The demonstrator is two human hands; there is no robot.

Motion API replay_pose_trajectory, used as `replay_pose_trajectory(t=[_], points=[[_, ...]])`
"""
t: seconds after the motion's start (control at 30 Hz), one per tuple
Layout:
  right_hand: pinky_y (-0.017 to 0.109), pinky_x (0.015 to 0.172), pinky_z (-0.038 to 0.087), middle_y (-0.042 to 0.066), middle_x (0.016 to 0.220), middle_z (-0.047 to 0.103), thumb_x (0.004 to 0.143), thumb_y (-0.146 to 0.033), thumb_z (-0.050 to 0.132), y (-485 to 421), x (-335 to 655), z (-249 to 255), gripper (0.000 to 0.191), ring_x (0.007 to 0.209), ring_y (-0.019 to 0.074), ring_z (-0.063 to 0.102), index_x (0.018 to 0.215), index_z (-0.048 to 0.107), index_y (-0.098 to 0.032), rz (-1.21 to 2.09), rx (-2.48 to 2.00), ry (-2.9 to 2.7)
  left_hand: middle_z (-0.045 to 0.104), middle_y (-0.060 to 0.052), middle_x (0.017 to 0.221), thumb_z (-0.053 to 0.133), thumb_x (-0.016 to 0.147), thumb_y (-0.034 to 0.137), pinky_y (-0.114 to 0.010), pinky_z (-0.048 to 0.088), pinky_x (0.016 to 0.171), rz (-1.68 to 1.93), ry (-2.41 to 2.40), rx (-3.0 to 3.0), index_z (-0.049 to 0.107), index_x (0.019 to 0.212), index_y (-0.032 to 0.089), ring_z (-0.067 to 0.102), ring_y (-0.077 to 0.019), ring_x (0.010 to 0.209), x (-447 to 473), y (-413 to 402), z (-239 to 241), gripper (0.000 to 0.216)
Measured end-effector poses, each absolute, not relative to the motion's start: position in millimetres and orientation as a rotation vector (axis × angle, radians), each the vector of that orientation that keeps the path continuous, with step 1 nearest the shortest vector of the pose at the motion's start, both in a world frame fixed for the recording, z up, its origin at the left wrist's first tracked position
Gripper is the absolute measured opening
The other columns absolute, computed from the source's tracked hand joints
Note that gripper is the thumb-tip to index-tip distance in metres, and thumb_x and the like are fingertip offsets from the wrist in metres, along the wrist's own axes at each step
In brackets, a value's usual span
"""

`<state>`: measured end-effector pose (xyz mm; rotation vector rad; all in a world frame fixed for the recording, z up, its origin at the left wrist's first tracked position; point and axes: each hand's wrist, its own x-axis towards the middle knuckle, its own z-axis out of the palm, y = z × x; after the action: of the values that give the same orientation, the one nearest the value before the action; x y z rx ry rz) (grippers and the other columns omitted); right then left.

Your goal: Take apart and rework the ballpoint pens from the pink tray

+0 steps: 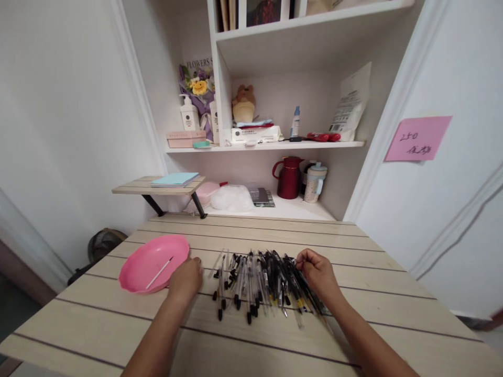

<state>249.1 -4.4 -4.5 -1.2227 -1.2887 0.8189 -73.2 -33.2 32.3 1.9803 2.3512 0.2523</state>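
A dense heap of pens (251,280) lies on the table between my hands. Many have clear barrels and black caps; those at the right are darker, some with yellowish parts. My right hand (318,272) is at the heap's upper right edge, thumb and fingers pinched together; what is between them is hidden. Beside the pink plate (129,280), my left hand (186,277) rests with its fingers curled, and its grip is out of sight. One thin white stick with a dark tip (159,273), like a pen refill, lies in the plate.
A small raised stand (135,185) with blue paper (176,179) stands at the table's back left. Behind the table, shelves hold a red jug (288,179), a cup (315,183), a plastic bag (232,198) and bottles. A pink note (418,137) hangs on the right wall.
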Motion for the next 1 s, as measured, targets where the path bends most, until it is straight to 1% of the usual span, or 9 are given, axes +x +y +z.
replay_pose_trajectory(t=[0.13,0.2,0.27,0.47,0.6,0.7,0.8,0.9,1.0], points=[[0.021,0.042,0.029,-0.001,0.051,0.053,0.053,-0.014,0.038,-3,256,-3,0.016,0.044,0.01,0.041,0.059,0.052,-0.017,0.82,-1.219,-1.284,0.061,-0.02,0.087,0.039,0.072,0.011,-0.036,0.04,0.069,0.148,2.369,1.996,0.059,0.081,0.011,0.058,-0.0273,0.084,-69,-24,23,0.021],[0.02,0.041,0.029,-0.001,0.05,0.052,0.053,-0.014,0.038,-1,260,-2,0.015,0.043,0.0098,0.041,0.059,0.052,-0.017,0.816,-1.213,-1.261,0.061,-0.019,0.088,0.038,0.069,0.004,-0.035,0.04,0.069,0.121,2.358,2.01,0.058,0.081,0.011,0.058,-0.0253,0.084,-70,-21,22,0.025],[0.021,0.041,0.03,-0.001,0.05,0.052,0.053,-0.014,0.038,1,265,-2,0.015,0.043,0.01,0.042,0.059,0.051,-0.017,0.795,-1.218,-1.238,0.061,-0.017,0.088,0.039,0.067,0.002,-0.033,0.041,0.068,0.108,2.338,2.025,0.058,0.081,0.013,0.058,-0.0237,0.084,-72,-17,22,0.027],[0.023,0.045,0.034,-0.001,0.051,0.054,0.053,-0.014,0.037,12,282,-5,0.016,0.045,0.0115,0.046,0.059,0.052,-0.017,0.716,-1.319,-1.265,0.062,-0.012,0.09,0.043,0.063,0.005,-0.03,0.039,0.066,0.176,2.256,2.091,0.059,0.081,0.017,0.057,-0.0237,0.085,-72,-4,22,0.027],[0.023,0.051,0.035,0.0,0.057,0.058,0.057,-0.015,0.04,16,295,-8,0.014,0.051,0.0127,0.05,0.06,0.054,-0.018,0.589,-1.545,-1.458,0.064,-0.008,0.088,0.045,0.064,0.009,-0.026,0.038,0.067,0.297,2.134,2.146,0.06,0.079,0.019,0.057,-0.0195,0.084,-64,8,24,0.023],[0.023,0.053,0.032,0.001,0.059,0.06,0.058,-0.015,0.046,14,304,-6,0.013,0.056,0.0139,0.052,0.061,0.058,-0.019,0.408,-1.741,-1.676,0.065,-0.004,0.08,0.045,0.065,0.011,-0.023,0.038,0.066,0.377,2.029,2.15,0.06,0.08,0.019,0.058,-0.0155,0.077,-58,14,23,0.022],[0.023,0.05,0.029,0.004,0.06,0.062,0.06,-0.018,0.049,7,309,-2,0.01,0.056,0.0147,0.052,0.059,0.059,-0.019,0.309,-1.878,-1.844,0.066,-0.003,0.075,0.046,0.066,0.013,-0.022,0.038,0.065,0.446,1.934,2.132,0.062,0.078,0.018,0.058,-0.0144,0.074,-53,15,18,0.02],[0.024,0.048,0.026,0.005,0.06,0.063,0.061,-0.025,0.054,0,310,2,0.009,0.054,0.0148,0.051,0.056,0.06,-0.02,0.305,-1.924,-1.976,0.066,-0.003,0.075,0.048,0.064,0.013,-0.022,0.038,0.066,0.494,1.89,2.099,0.063,0.077,0.018,0.057,-0.0149,0.074,-52,14,13,0.02],[0.024,0.047,0.025,0.004,0.057,0.061,0.061,-0.026,0.056,-4,307,3,0.009,0.052,0.0144,0.051,0.056,0.061,-0.02,0.334,-1.949,-2.051,0.067,-0.003,0.079,0.049,0.064,0.015,-0.021,0.039,0.066,0.53,1.869,2.042,0.063,0.082,0.017,0.058,-0.0142,0.075,-56,14,11,0.022]])
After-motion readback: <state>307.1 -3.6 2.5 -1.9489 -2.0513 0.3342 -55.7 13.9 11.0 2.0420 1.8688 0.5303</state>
